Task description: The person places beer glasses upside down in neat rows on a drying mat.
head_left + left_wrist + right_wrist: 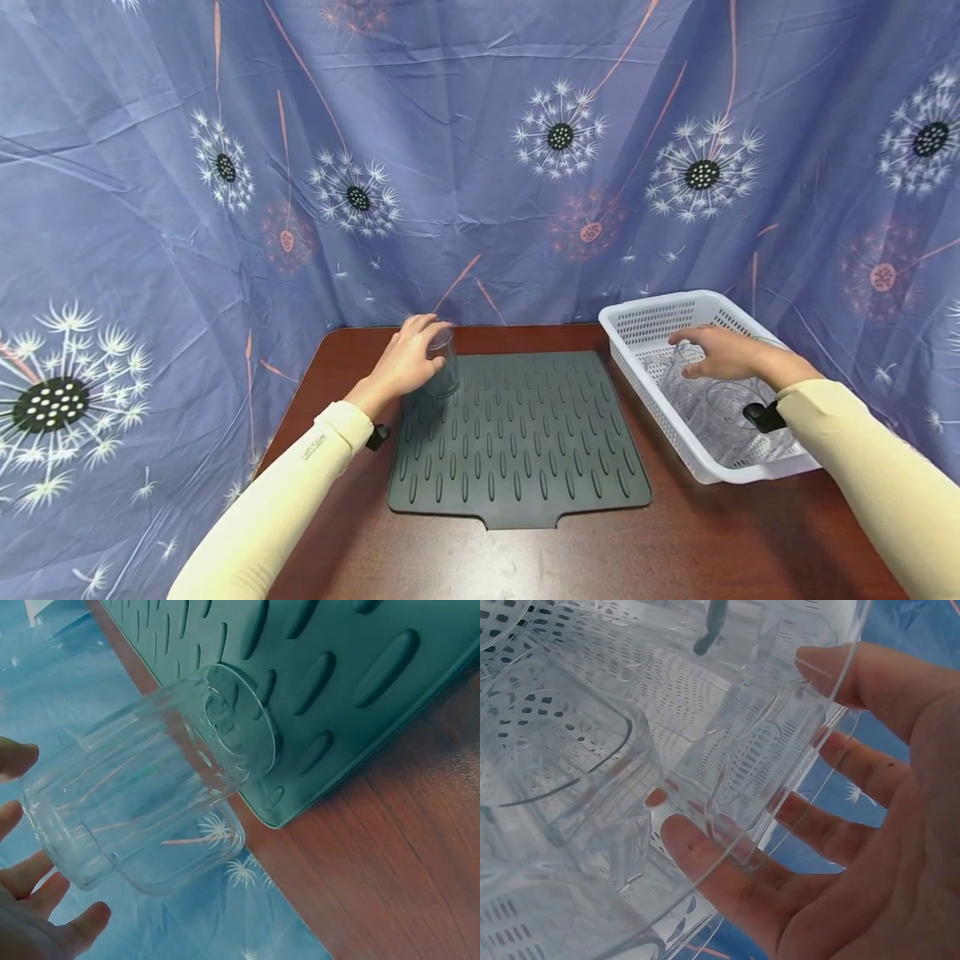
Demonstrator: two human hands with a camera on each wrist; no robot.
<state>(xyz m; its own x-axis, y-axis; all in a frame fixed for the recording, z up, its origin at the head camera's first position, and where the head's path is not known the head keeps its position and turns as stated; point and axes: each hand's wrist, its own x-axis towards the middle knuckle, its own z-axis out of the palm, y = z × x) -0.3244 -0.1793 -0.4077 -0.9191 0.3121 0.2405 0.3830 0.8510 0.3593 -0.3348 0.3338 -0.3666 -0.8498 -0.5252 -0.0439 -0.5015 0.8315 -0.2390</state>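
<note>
A clear glass mug (442,377) with a handle stands on the dark ribbed mat (517,433), at its far left corner; it appears to be mouth down. My left hand (408,354) is around the top end of this mug, its fingers spread; in the left wrist view the fingertips (90,919) lie close to the glass, and contact is unclear. Over the white basket (660,417), my right hand (723,354) reaches in among several clear glasses. Its thumb and fingers (720,870) are spread about one glass (742,750), partly seen through the glass.
The basket with its slotted walls stands on the right of the brown wooden table (525,558). Other clear mugs (731,408) lie close together inside it. A blue dandelion-patterned cloth (465,167) hangs behind the table and along its left side.
</note>
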